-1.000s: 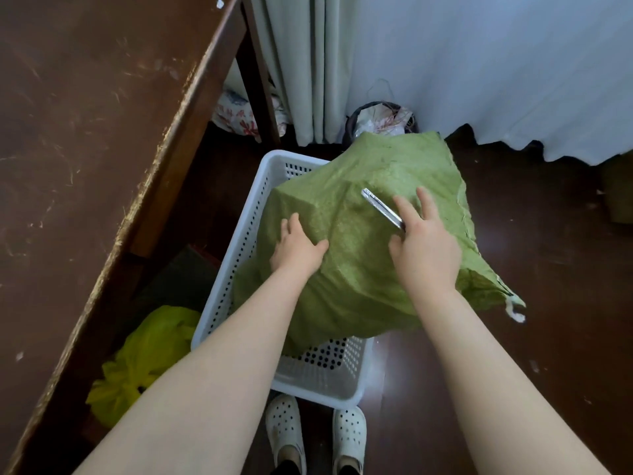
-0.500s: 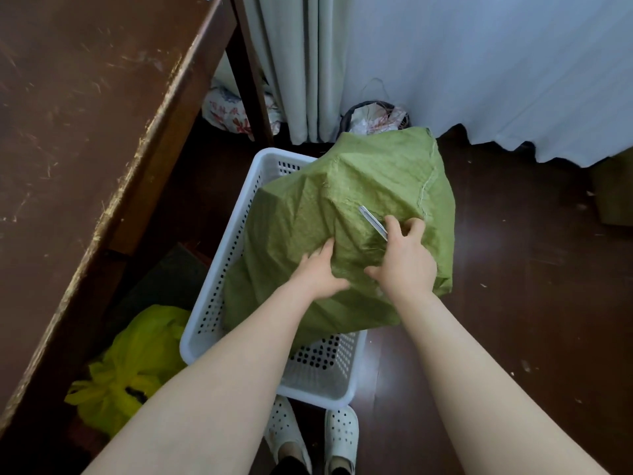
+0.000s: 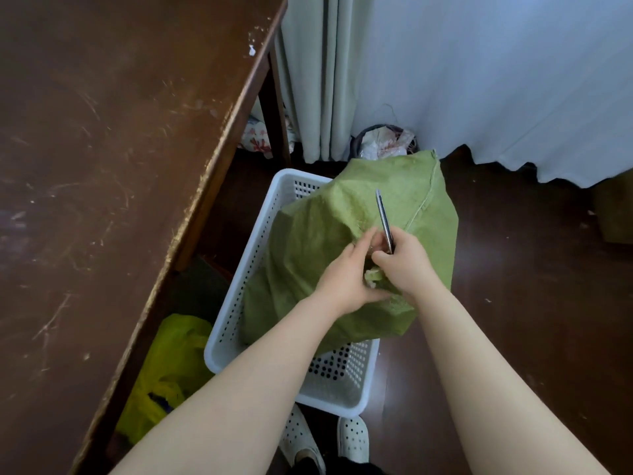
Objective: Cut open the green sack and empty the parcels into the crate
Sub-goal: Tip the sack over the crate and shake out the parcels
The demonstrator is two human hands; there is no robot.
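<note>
Below, both hands, left (image 3: 346, 279) pinching green sack (image 3: 329, 241), right (image 3: 406, 265) gripping blade (image 3: 383, 217), crate (image 3: 239, 310) wedged beside table (image 3: 120, 166)

The sack (image 3: 325, 269) sits in the crate (image 3: 246, 269). The table (image 3: 120, 166) stands left of the crate, the bin (image 3: 383, 142) behind it. A bag (image 3: 168, 368) lies on the floor beside its near left corner.

Woven matt green sack (image 3: 329, 241); perforated white plastic crate (image 3: 239, 303) (smooth); scratched wood table (image 3: 120, 149).
</note>
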